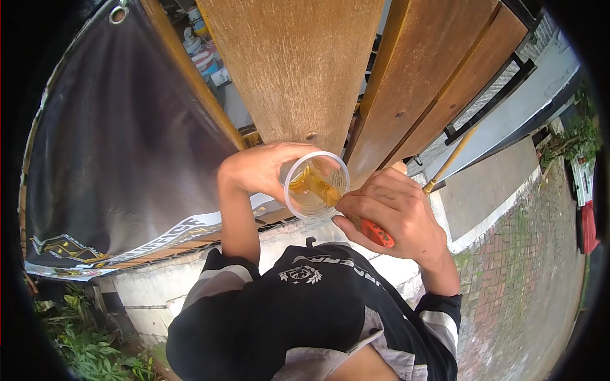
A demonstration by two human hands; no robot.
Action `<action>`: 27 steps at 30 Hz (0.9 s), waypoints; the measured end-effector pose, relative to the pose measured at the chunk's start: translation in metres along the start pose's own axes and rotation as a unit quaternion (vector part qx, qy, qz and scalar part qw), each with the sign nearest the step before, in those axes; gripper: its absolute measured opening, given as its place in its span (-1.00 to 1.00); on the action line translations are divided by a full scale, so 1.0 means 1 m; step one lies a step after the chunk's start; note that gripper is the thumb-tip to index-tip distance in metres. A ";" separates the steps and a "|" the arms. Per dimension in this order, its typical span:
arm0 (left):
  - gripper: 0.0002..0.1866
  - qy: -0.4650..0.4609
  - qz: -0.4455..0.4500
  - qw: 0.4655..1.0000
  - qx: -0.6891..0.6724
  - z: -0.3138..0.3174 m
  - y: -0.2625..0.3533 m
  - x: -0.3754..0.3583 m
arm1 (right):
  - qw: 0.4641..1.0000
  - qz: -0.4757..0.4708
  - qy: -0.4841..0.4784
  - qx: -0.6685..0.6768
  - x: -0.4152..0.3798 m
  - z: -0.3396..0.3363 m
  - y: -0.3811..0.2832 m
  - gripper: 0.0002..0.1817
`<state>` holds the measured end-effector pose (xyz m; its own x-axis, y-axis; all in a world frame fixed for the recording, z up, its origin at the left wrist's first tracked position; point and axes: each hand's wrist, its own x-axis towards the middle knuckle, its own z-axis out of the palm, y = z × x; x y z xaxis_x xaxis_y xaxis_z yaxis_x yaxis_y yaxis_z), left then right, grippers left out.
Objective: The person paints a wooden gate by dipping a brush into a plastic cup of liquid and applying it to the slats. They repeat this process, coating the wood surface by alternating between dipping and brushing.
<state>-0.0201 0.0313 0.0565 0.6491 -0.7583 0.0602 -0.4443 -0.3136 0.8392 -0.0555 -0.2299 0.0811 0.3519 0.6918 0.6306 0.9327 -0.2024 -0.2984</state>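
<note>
A clear plastic cup (316, 185) with some amber liquid at its bottom is tilted toward me, and my left hand (260, 168) is wrapped round its side. My right hand (397, 213) grips a paintbrush by its red-orange handle (377, 233). The brush's yellowish, wet-looking head (326, 190) is inside the cup, down near the liquid. Just beyond both hands rises a wide brown wooden plank (292, 70); its lower end is close to the cup.
More brown planks (419, 70) stand to the right. A black banner (121, 127) hangs on the left. Paint cans (203, 61) show through a gap. Below are a low white wall (149, 305), green plants (95, 352) and brick paving (508, 267).
</note>
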 end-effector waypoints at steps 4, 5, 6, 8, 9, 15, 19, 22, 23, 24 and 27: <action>-0.06 -0.008 -0.003 1.000 -0.016 -0.001 -0.001 -0.003 | 0.998 0.022 -0.004 0.062 -0.002 0.005 0.000 -0.82; -0.06 -0.014 -0.002 1.000 -0.009 -0.001 -0.001 -0.002 | 0.995 0.033 0.003 0.092 -0.003 0.006 0.002 -0.84; -0.06 -0.011 -0.001 1.000 -0.008 -0.002 -0.002 -0.002 | 0.995 0.031 0.001 0.091 -0.003 0.007 0.003 -0.84; -0.05 -0.014 -0.001 0.999 -0.032 -0.001 -0.005 -0.002 | 0.980 0.090 0.030 0.176 -0.006 0.011 0.006 -0.87; -0.05 -0.014 0.000 0.999 -0.031 -0.001 -0.005 -0.003 | 0.980 0.089 0.030 0.175 -0.009 0.014 0.007 -0.87; -0.06 -0.009 0.002 1.000 -0.012 -0.001 -0.005 -0.006 | 0.850 0.303 0.144 0.407 -0.032 0.033 0.017 -0.89; -0.12 0.003 0.005 0.999 -0.033 0.002 -0.007 -0.003 | 0.773 0.308 0.221 0.509 -0.038 0.047 0.027 -0.80; -0.12 0.007 0.004 0.999 -0.038 0.003 -0.007 -0.002 | 0.736 0.318 0.244 0.546 -0.041 0.050 0.030 -0.80; -0.12 0.007 0.006 0.999 -0.046 0.002 -0.006 -0.002 | 0.721 0.318 0.255 0.561 -0.042 0.050 0.031 -0.81; -0.12 0.006 0.006 0.999 -0.043 0.001 -0.004 -0.002 | 0.721 0.316 0.257 0.561 -0.041 0.049 0.028 -0.81; -0.08 -0.010 -0.015 1.000 -0.005 0.000 -0.001 -0.002 | 0.798 0.337 0.284 0.411 -0.034 0.034 0.011 -0.87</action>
<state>-0.0208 0.0333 0.0562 0.6496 -0.7599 0.0250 -0.4194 -0.3307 0.8454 -0.0595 -0.2321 0.0325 0.9488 0.1451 0.2807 0.2307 0.2888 -0.9292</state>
